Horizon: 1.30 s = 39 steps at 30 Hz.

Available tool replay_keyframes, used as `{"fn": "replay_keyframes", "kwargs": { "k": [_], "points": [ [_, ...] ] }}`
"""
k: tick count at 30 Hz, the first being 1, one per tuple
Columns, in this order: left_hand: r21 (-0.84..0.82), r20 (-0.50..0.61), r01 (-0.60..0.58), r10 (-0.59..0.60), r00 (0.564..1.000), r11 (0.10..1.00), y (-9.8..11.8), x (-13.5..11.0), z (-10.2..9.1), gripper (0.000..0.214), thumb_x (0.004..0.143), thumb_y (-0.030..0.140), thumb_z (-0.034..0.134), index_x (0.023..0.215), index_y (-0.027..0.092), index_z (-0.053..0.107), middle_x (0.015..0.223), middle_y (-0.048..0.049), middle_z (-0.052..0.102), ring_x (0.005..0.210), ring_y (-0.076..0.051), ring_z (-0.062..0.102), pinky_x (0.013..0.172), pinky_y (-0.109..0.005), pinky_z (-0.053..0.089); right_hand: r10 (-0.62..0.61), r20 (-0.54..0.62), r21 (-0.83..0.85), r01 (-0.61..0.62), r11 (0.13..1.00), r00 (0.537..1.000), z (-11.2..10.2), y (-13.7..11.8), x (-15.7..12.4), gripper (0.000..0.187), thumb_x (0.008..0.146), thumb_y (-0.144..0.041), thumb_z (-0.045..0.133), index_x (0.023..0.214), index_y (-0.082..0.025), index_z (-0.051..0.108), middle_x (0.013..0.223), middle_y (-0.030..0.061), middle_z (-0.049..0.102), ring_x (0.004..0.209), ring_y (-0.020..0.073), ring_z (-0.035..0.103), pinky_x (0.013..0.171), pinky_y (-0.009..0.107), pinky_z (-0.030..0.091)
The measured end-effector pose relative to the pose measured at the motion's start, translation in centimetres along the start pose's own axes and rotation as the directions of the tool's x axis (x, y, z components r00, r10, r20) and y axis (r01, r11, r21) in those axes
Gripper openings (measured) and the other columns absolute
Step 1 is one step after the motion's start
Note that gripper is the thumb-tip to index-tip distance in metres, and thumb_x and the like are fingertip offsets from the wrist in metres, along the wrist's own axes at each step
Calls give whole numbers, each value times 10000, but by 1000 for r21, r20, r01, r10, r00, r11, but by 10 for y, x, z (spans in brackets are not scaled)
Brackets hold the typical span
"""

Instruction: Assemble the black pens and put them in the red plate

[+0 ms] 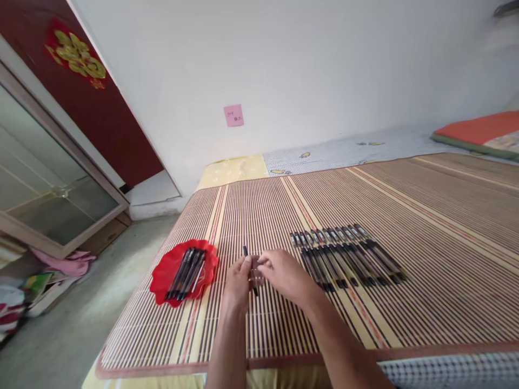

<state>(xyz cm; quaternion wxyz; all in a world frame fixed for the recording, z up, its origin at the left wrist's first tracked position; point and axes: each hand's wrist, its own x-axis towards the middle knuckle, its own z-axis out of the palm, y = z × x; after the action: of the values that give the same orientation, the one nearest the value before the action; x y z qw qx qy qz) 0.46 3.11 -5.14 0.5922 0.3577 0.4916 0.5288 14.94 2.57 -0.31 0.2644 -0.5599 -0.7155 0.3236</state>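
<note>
Both my hands meet over a striped bamboo mat (425, 259), pinching one black pen (250, 265) between them. My left hand (238, 283) grips the pen from the left, fingers closed. My right hand (286, 275) pinches it from the right. A red scalloped plate (162, 278) with several black pens (186, 273) lies just left of my hands. A row of several black pens (348, 256) lies side by side on the mat to the right of my right hand.
The mat covers a bed against a white wall with a pink sticky note (233, 115). A glass-door cabinet (48, 183) and clutter on the floor (36, 275) are at left. An orange cushion (482, 129) lies at far right.
</note>
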Motion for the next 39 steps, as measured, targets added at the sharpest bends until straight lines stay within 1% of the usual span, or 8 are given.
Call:
{"fn": "replay_keyframes", "kwargs": {
  "k": [4,9,17,21,26,31,35,39],
  "points": [
    [-47,-16,-80,80,997,996,5,-2,3,580,637,606,831,878,96,696,671,-50,686,481,-85,532,426,-185,293,159,-205,-242,-207,948,966,-39,46,2,288,927,-104,478,841,-169,745,905,102,754,808,194,647,670,284,356],
    [-49,6,-110,111,994,993,6,-3,4,559,685,591,808,891,84,695,664,-45,684,445,-47,441,409,-175,241,277,-185,-382,-329,864,943,-52,81,2,293,918,-98,491,805,-149,757,886,144,759,815,217,665,663,294,347],
    [-64,16,-103,104,994,993,7,-4,2,569,677,599,811,894,88,691,661,-47,690,438,-51,456,406,-173,249,230,-59,-335,-237,912,971,-38,73,7,326,893,-126,494,676,-157,734,781,137,749,746,226,675,650,296,390],
    [-71,22,-96,98,995,993,7,-4,1,578,674,609,815,895,88,695,657,-39,686,442,-52,471,403,-169,250,91,-207,-170,-127,977,974,-45,76,9,282,908,-139,490,831,-168,760,954,106,781,925,219,704,779,274,448],
    [-77,24,-95,97,995,992,7,-3,1,593,659,618,828,892,86,705,657,-41,687,439,-47,452,401,-172,242,283,-141,-357,-315,879,949,-41,69,5,260,900,-208,574,667,-172,683,784,124,731,733,230,666,613,311,356],
    [-72,29,-103,106,994,992,7,-3,1,578,674,614,826,890,92,704,663,-47,691,449,-53,467,407,-178,251,352,-55,-404,-343,848,934,-20,65,6,118,808,-189,689,696,-173,656,750,105,696,669,208,628,577,306,306],
    [-88,26,-120,122,992,989,6,-2,1,559,677,594,837,885,94,701,678,-53,704,438,-43,448,411,-180,243,266,-80,-234,-278,932,961,-14,66,12,185,788,-155,635,614,-189,583,653,45,628,617,165,562,567,291,299],
    [-103,63,-78,85,994,992,5,-5,6,491,630,468,912,874,103,692,766,-59,734,439,-19,414,425,-178,241,74,-82,262,-50,964,994,-15,50,13,145,836,-282,596,720,-194,604,599,-26,558,543,126,486,536,264,323]
  ]
}}
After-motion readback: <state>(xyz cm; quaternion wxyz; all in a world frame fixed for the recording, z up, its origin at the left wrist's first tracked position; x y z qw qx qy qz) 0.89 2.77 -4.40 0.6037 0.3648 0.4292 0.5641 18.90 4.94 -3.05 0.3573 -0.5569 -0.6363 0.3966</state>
